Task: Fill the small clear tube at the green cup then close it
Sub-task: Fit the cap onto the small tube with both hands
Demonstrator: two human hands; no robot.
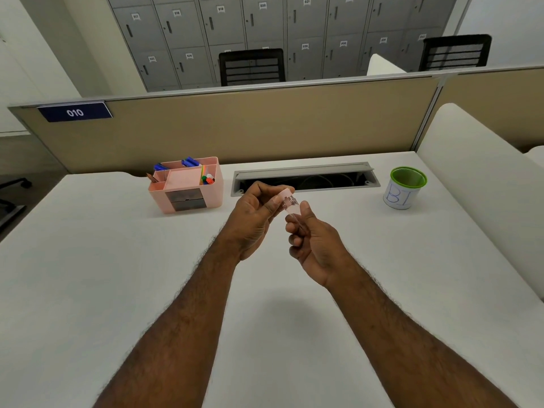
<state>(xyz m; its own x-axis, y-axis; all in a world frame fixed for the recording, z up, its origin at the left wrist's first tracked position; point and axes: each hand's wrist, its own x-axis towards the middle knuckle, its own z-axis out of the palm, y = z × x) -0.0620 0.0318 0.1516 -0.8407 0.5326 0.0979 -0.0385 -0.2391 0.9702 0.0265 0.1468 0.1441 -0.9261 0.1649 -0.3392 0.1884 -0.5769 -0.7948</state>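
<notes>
The small clear tube (pixel 292 209) is held tilted above the middle of the white desk. My right hand (pixel 315 242) grips its lower body between thumb and fingers. My left hand (pixel 255 214) pinches the pale pink cap (pixel 285 193) at the tube's upper end; I cannot tell whether the cap is seated or loose. The green cup (pixel 404 188), with a green rim and a white label with blue letters, stands at the desk's far right, well away from both hands. What is inside the cup is hidden.
A pink desk organizer (pixel 186 184) with pens and small items stands at the far left of the white desk (pixel 117 260). An open grey cable tray (pixel 303 178) runs along the back edge. A beige partition (pixel 265 125) closes the back, a white divider (pixel 477 178) the right.
</notes>
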